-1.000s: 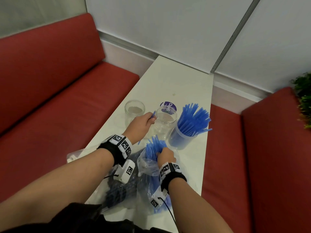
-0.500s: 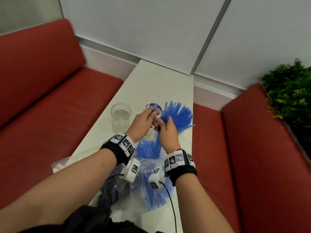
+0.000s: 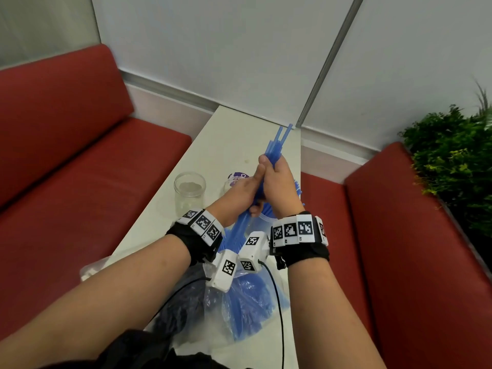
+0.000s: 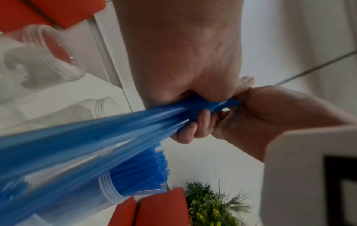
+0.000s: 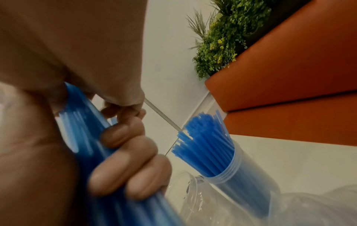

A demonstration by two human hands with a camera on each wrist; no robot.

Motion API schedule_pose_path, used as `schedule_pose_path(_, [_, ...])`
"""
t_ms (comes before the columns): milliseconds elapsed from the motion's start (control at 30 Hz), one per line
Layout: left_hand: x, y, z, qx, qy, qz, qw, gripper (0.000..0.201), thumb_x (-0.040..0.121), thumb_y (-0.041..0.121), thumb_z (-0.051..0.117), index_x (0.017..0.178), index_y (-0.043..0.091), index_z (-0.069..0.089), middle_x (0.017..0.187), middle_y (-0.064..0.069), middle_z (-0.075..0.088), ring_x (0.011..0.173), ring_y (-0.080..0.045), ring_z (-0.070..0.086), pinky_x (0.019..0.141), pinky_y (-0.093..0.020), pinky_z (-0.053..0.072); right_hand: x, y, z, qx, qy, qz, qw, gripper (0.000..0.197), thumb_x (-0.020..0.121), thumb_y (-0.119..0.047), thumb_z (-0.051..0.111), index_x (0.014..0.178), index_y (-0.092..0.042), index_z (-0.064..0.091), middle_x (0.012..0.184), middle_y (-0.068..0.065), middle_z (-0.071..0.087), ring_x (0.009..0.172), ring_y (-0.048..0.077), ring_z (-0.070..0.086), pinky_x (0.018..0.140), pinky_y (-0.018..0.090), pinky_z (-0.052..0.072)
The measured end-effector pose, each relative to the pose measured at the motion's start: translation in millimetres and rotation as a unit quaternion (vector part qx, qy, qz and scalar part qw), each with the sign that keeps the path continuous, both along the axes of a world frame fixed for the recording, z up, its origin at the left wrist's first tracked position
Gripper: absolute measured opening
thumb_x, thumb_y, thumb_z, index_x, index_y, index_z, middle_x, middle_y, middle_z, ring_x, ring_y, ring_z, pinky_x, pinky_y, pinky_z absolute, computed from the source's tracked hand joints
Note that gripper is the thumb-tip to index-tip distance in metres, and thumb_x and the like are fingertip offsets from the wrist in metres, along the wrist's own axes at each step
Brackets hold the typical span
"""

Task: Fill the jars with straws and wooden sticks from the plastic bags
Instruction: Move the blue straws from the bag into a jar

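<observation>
Both hands are raised over the white table (image 3: 226, 145) and grip one bundle of blue straws (image 3: 277, 145), its tips pointing up and away. My left hand (image 3: 246, 189) wraps the bundle from the left, and my right hand (image 3: 278, 179) wraps it from the right. In the right wrist view, curled fingers (image 5: 131, 160) close round the bundle (image 5: 85, 130). An empty clear jar (image 3: 189, 187) stands at the left. A second jar with a purple label (image 3: 237, 178) is partly hidden. A jar full of blue straws (image 5: 212, 152) stands behind my right hand. The straw bag (image 3: 245, 312) lies near me.
A darker plastic bag (image 3: 181, 304) lies left of the straw bag. Red bench seats (image 3: 80, 182) flank the narrow table on both sides. A green plant (image 3: 452, 161) stands at the right. White wall panels close off the table's far end.
My right hand has pulled a bundle of straws up out of the bag. My left hand has left the middle jar and joined it on the bundle, which is now raised higher.
</observation>
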State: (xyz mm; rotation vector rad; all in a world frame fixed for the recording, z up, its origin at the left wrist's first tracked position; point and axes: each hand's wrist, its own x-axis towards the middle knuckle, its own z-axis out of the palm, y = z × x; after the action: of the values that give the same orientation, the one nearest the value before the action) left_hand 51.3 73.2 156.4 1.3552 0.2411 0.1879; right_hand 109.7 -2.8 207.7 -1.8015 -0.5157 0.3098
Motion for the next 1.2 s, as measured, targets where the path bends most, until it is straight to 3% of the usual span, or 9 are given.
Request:
schedule_pose_path(67, [-3, 2, 2, -0.013, -0.003, 0.009, 1.000, 0.054, 0.081, 0.078, 0.050, 0.074, 0.028, 0.069, 0.055, 0.000, 0.036, 0.043, -0.015, 0.029, 0.045, -0.026, 0.028, 4, -7, -7, 0.025, -0.019, 0.003, 0.999, 0.031, 0.104, -0.043, 0.047, 0.122, -0.018, 0.053, 0.130, 0.011, 0.053, 0.116, 0.026, 0.058, 0.094, 0.039, 0.053])
schedule_pose_path(200, [-6, 18, 16, -0.040, -0.034, 0.093, 0.994, 0.041, 0.077, 0.048, 0.078, 0.055, 0.024, 0.054, 0.051, 0.003, 0.034, 0.038, -0.013, 0.027, 0.040, -0.023, 0.026, 5, -31, -41, 0.106, 0.154, -0.047, 0.981, 0.056, 0.104, -0.060, 0.031, 0.128, -0.018, 0.058, 0.116, 0.004, 0.066, 0.103, 0.019, 0.065, 0.080, 0.029, 0.051])
schedule_pose_path(333, [-2, 18, 38, -0.028, -0.102, 0.084, 0.991, 0.046, 0.084, 0.032, 0.074, 0.051, 0.023, 0.043, 0.048, 0.001, 0.032, 0.037, -0.017, 0.025, 0.042, -0.027, 0.025, -10, -39, -84, -0.005, 0.373, 0.035, 0.927, 0.070, 0.102, -0.063, 0.030, 0.114, -0.002, 0.063, 0.106, 0.020, 0.068, 0.089, 0.028, 0.067, 0.075, 0.035, 0.055])
schedule_pose_path(567, [-4, 1, 42, 0.051, -0.099, 0.041, 0.993, 0.047, 0.085, 0.039, 0.073, 0.058, 0.016, 0.043, 0.052, -0.009, 0.038, 0.045, -0.023, 0.037, 0.052, -0.029, 0.042, -5, -35, -80, 0.152, 0.550, 0.096, 0.816, 0.085, 0.099, -0.065, 0.033, 0.120, 0.013, 0.060, 0.119, 0.036, 0.065, 0.112, 0.044, 0.066, 0.094, 0.048, 0.056])
schedule_pose_path(700, [-8, 0, 26, 0.073, -0.037, 0.038, 0.996, 0.040, 0.086, 0.038, 0.072, 0.059, 0.020, 0.048, 0.053, -0.007, 0.034, 0.044, -0.018, 0.032, 0.048, -0.026, 0.036, 7, -42, -57, 0.026, 0.402, 0.126, 0.906, 0.077, 0.095, -0.075, 0.030, 0.093, -0.013, 0.076, 0.109, 0.015, 0.072, 0.091, 0.030, 0.069, 0.089, 0.050, 0.054])
schedule_pose_path(833, [-14, 4, 12, 0.073, 0.022, -0.009, 0.997, 0.030, 0.085, 0.027, 0.071, 0.071, 0.016, 0.047, 0.053, 0.001, 0.033, 0.043, -0.014, 0.025, 0.043, -0.025, 0.023, 29, -41, 3, 0.088, 0.169, 0.013, 0.982, 0.052, 0.105, -0.059, 0.031, 0.120, -0.024, 0.066, 0.128, 0.003, 0.067, 0.105, 0.014, 0.065, 0.079, 0.030, 0.052])
schedule_pose_path(1033, [-17, -4, 4, 0.105, 0.063, -0.079, 0.989, 0.035, 0.083, 0.026, 0.072, 0.069, 0.011, 0.044, 0.052, -0.003, 0.035, 0.043, -0.017, 0.027, 0.045, -0.026, 0.025, 46, -35, 81, 0.079, -0.188, 0.004, 0.979, 0.053, 0.102, -0.051, 0.041, 0.135, -0.016, 0.063, 0.136, -0.009, 0.063, 0.126, 0.002, 0.056, 0.103, 0.018, 0.043])
schedule_pose_path(1133, [-14, -8, 9, 0.107, 0.054, -0.087, 0.989, 0.038, 0.084, 0.025, 0.072, 0.062, 0.016, 0.042, 0.050, -0.002, 0.035, 0.042, -0.017, 0.026, 0.043, -0.025, 0.025, 34, -30, 65, -0.113, -0.170, 0.105, 0.973, 0.059, 0.102, -0.056, 0.045, 0.133, -0.009, 0.064, 0.135, 0.007, 0.065, 0.124, 0.019, 0.062, 0.107, 0.035, 0.046])
schedule_pose_path(1200, [-13, -7, 13, 0.104, 0.060, -0.090, 0.989, 0.038, 0.084, 0.023, 0.071, 0.062, 0.017, 0.041, 0.050, -0.002, 0.034, 0.042, -0.017, 0.025, 0.043, -0.027, 0.024, 28, -32, 42, -0.039, -0.104, 0.136, 0.985, 0.062, 0.097, -0.056, 0.055, 0.146, -0.019, 0.050, 0.137, 0.005, 0.064, 0.126, 0.020, 0.062, 0.110, 0.043, 0.045])
